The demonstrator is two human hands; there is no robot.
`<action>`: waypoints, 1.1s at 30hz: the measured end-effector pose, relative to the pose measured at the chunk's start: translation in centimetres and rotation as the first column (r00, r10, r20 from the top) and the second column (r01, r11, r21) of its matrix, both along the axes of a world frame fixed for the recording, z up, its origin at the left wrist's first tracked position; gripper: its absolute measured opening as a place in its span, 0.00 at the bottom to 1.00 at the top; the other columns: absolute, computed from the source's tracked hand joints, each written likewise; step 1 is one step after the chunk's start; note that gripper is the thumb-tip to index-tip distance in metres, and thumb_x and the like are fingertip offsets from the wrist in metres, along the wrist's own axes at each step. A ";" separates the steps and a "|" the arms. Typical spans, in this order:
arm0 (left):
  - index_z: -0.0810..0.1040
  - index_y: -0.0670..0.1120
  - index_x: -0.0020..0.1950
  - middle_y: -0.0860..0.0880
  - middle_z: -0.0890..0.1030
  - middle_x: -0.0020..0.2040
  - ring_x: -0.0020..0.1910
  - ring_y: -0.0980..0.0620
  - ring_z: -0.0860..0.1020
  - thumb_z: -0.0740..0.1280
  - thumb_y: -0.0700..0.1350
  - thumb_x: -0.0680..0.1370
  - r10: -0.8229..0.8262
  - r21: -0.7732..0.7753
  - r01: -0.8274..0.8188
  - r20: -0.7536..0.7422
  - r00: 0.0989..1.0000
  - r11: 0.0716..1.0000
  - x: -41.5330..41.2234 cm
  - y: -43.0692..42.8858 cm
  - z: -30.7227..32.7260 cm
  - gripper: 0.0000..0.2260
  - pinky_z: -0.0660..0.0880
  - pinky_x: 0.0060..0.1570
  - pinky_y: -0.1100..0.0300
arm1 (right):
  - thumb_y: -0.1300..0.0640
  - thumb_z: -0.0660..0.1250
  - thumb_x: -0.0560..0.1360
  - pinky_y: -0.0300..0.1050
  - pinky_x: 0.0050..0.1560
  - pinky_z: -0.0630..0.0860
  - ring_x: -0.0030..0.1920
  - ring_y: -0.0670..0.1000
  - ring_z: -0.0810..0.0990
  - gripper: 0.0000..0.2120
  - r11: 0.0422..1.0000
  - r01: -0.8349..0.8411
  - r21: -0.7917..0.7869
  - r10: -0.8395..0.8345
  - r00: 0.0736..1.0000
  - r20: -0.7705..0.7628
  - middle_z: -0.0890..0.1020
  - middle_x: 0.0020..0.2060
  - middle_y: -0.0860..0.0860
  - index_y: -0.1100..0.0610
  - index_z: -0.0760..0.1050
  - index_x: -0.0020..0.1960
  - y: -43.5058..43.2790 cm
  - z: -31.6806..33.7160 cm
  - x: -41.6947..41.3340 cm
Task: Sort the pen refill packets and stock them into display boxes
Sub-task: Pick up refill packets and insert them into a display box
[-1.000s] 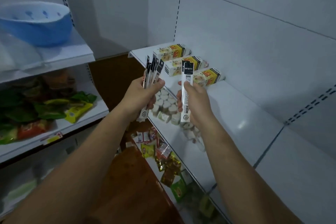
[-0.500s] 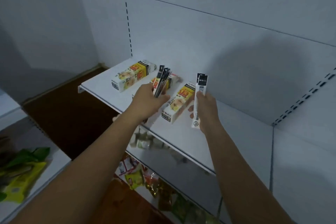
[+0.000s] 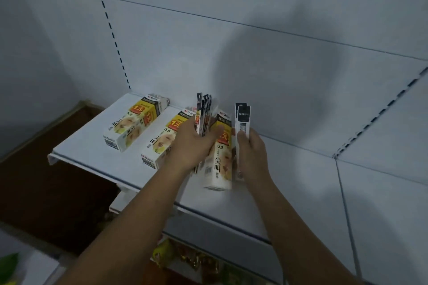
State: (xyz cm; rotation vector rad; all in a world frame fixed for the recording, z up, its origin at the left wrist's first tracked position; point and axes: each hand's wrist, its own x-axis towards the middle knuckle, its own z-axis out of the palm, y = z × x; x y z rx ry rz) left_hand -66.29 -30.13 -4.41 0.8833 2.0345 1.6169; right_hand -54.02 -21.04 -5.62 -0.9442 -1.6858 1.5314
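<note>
From the head camera, a white shelf [image 3: 88, 146] carried three display boxes lying flat in a row, each white with a yellow and red label. The left display box [image 3: 133, 122] lay well apart from both hands. The middle display box [image 3: 165, 137] was partly covered by the left wrist. The right display box [image 3: 220, 159] lay between the two hands, its near end pointing toward the shelf's front edge.

The left hand [image 3: 192, 146] was curled round a bundle of pen refill packets [image 3: 203, 113], held upright, thumb on the near side. Their black header ends fanned out above the fingers and their lower ends poked out below the palm. This bundle stood above the gap between the middle and right boxes.

The right hand [image 3: 252, 154] pinched a slim white packet [image 3: 242, 120] between the thumb and curled fingers. It stood upright, just beside the right box's right edge. Two black headers showed at its top, so it was probably two packets held together, though the overlap made this hard to count. Its lower end reached down past the heel of the hand, near the shelf surface.

Behind the boxes rose a pale back panel [image 3: 254, 58] with slotted uprights, carrying a soft shadow. Below the shelf, coloured snack packets [image 3: 185, 259] lay on a lower shelf, dim and blurred. To the left, a brown floor [image 3: 46, 196] showed.
</note>
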 end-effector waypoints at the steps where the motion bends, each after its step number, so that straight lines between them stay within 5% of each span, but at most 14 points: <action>1: 0.82 0.55 0.56 0.58 0.87 0.47 0.45 0.62 0.85 0.76 0.52 0.79 -0.032 0.041 0.030 0.041 0.999 0.999 0.1 0.2 0.1 0.08 0.81 0.45 0.63 | 0.58 0.58 0.87 0.32 0.32 0.76 0.34 0.38 0.81 0.11 1.000 0.027 0.015 -0.026 0.999 -0.029 0.83 0.41 0.49 0.59 0.78 0.58 0.0 0.3 0.2; 3: 0.82 0.53 0.59 0.55 0.88 0.51 0.49 0.56 0.87 0.78 0.50 0.77 -0.071 0.115 0.057 0.115 0.991 0.992 0.1 0.5 0.5 0.13 0.84 0.48 0.54 | 0.58 0.58 0.87 0.39 0.31 0.78 0.33 0.45 0.82 0.11 0.997 0.069 0.032 -0.066 0.994 -0.091 0.83 0.38 0.51 0.59 0.78 0.59 -0.1 1.1 0.7; 7: 0.82 0.51 0.59 0.52 0.87 0.46 0.37 0.59 0.84 0.81 0.45 0.74 -0.133 0.200 0.098 0.170 0.977 0.975 -0.3 1.5 2.2 0.16 0.79 0.34 0.64 | 0.57 0.58 0.87 0.44 0.30 0.76 0.31 0.53 0.80 0.12 0.982 0.184 0.044 -0.174 0.970 -0.167 0.82 0.34 0.57 0.59 0.79 0.58 0.2 3.2 1.0; 12: 0.81 0.56 0.59 0.55 0.88 0.52 0.48 0.53 0.87 0.82 0.41 0.72 -0.284 0.249 0.228 0.222 0.933 0.941 -0.7 2.8 3.2 0.20 0.81 0.40 0.60 | 0.55 0.62 0.86 0.48 0.44 0.76 0.42 0.52 0.80 0.14 0.945 0.326 0.012 -0.313 0.916 -0.252 0.83 0.40 0.58 0.48 0.85 0.51 1.3 7.5 2.3; 15: 0.83 0.53 0.61 0.51 0.89 0.51 0.46 0.52 0.88 0.81 0.38 0.72 -0.378 0.276 0.312 0.231 0.896 0.909 -0.6 3.2 2.8 0.20 0.83 0.42 0.58 | 0.59 0.62 0.86 0.42 0.57 0.79 0.52 0.48 0.82 0.12 0.942 0.334 -0.016 -0.308 0.849 -0.429 0.87 0.50 0.52 0.52 0.85 0.58 1.5 10.8 3.6; 19: 0.84 0.52 0.60 0.48 0.89 0.52 0.50 0.48 0.88 0.81 0.34 0.71 -0.408 0.327 0.318 0.257 0.876 0.890 -0.5 3.6 2.2 0.22 0.86 0.48 0.52 | 0.60 0.62 0.86 0.44 0.58 0.79 0.49 0.45 0.83 0.12 0.931 0.363 0.031 -0.287 0.782 -0.553 0.86 0.49 0.47 0.58 0.81 0.64 1.0 14.1 3.9; 23: 0.83 0.49 0.63 0.47 0.89 0.52 0.50 0.47 0.88 0.80 0.34 0.71 -0.452 0.348 0.350 0.274 0.849 0.870 -0.7 3.8 2.0 0.23 0.85 0.46 0.54 | 0.58 0.63 0.86 0.47 0.55 0.82 0.46 0.42 0.83 0.11 0.880 0.442 0.173 -0.323 0.824 -0.465 0.86 0.46 0.43 0.54 0.82 0.64 0.6 14.6 2.6; 27: 0.83 0.47 0.63 0.48 0.89 0.47 0.41 0.54 0.87 0.80 0.33 0.71 -0.456 0.352 0.360 0.245 0.855 0.864 -0.6 3.7 2.0 0.22 0.80 0.37 0.64 | 0.56 0.64 0.85 0.59 0.55 0.84 0.47 0.54 0.84 0.09 0.833 0.435 0.342 -0.332 0.887 -0.321 0.86 0.45 0.52 0.49 0.84 0.55 0.9 13.2 1.6; 30: 0.83 0.46 0.64 0.47 0.89 0.48 0.41 0.54 0.87 0.80 0.33 0.71 -0.452 0.353 0.353 0.253 0.856 0.866 -0.7 3.8 2.0 0.23 0.80 0.37 0.65 | 0.57 0.66 0.84 0.42 0.47 0.82 0.43 0.50 0.82 0.08 0.833 0.398 0.384 -0.337 0.916 -0.219 0.84 0.44 0.57 0.58 0.83 0.52 1.2 12.4 1.5; 33: 0.83 0.47 0.64 0.48 0.89 0.47 0.38 0.56 0.86 0.80 0.34 0.71 -0.446 0.351 0.350 0.241 0.862 0.868 -0.7 3.7 2.1 0.23 0.79 0.35 0.65 | 0.56 0.69 0.82 0.40 0.46 0.79 0.46 0.46 0.82 0.05 0.837 0.326 0.439 -0.331 0.941 -0.068 0.86 0.45 0.50 0.56 0.83 0.53 1.5 11.6 1.9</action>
